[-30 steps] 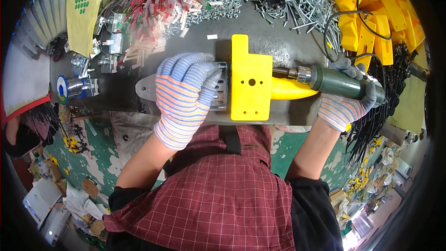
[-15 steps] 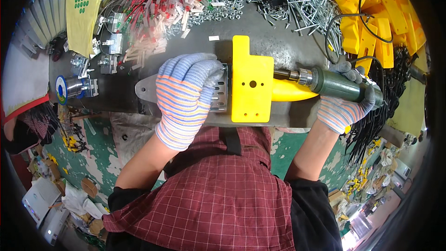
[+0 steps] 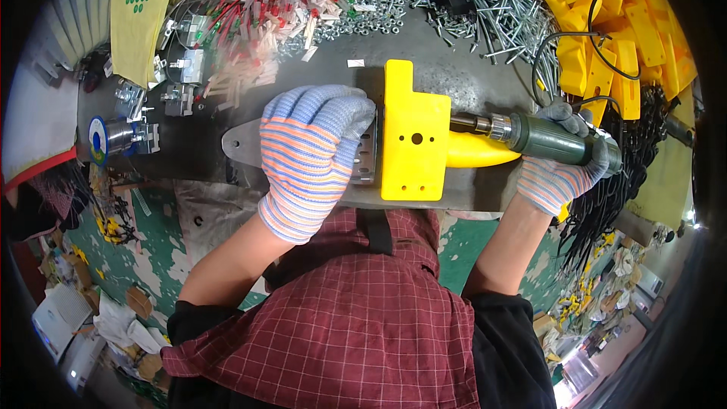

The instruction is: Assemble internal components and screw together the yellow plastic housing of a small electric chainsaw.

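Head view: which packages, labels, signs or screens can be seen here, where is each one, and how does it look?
Yellow bag: upper left of the bench, flat, with a cluster of green dots.
Round label: left bench edge, on the end of a metal cylinder, blue ring with white centre.
White tags: top centre, small slips on red and white wires.
White boxes: floor, lower left, rectangular, blurred.
No screens or signs are visible.

I see a dark bench (image 3: 469, 83) carrying a yellow block (image 3: 413, 136) beside my left hand (image 3: 310, 155), screws (image 3: 507, 23) beyond my right hand (image 3: 560, 167), wires (image 3: 257, 0) farther left.
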`<state>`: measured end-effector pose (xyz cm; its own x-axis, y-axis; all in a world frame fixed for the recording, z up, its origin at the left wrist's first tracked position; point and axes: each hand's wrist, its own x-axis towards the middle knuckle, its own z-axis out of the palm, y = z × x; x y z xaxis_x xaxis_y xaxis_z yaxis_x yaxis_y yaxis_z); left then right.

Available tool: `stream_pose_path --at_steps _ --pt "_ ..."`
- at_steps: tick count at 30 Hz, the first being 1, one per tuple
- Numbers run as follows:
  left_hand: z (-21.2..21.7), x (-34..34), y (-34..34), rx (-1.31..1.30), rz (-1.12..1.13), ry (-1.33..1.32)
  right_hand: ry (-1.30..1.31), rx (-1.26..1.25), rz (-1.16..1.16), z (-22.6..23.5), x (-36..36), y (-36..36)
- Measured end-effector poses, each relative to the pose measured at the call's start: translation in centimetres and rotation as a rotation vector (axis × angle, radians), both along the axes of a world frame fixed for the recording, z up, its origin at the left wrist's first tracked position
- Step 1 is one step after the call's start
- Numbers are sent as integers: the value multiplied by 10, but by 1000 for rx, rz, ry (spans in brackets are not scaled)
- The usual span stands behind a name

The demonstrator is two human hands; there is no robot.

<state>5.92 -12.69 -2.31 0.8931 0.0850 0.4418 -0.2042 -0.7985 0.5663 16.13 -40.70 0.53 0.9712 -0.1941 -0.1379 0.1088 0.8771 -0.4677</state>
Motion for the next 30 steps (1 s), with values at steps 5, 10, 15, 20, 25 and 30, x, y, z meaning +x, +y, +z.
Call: stream_pose_path --at_steps 5,10,15,20,25,30 --pt "-1 0 -1 33 23 -14 15 -5 -41 -2 2 3" --pt "9 -5 -4 -129 91 -41 30 -38 -96 14 -3 5" --pt "8 -38 2 7 -108 -21 -37 -15 -27 19 -32 -26" --pt "-1 -44 -6 122 -116 -60 -31 30 36 10 -49 -16" --pt "-4 -45 -12 142 -84 -76 -3 7 1 5 -53 -17" --pt "-7 -49 -16 156 -76 -30 137 7 -68 6 -57 -11"
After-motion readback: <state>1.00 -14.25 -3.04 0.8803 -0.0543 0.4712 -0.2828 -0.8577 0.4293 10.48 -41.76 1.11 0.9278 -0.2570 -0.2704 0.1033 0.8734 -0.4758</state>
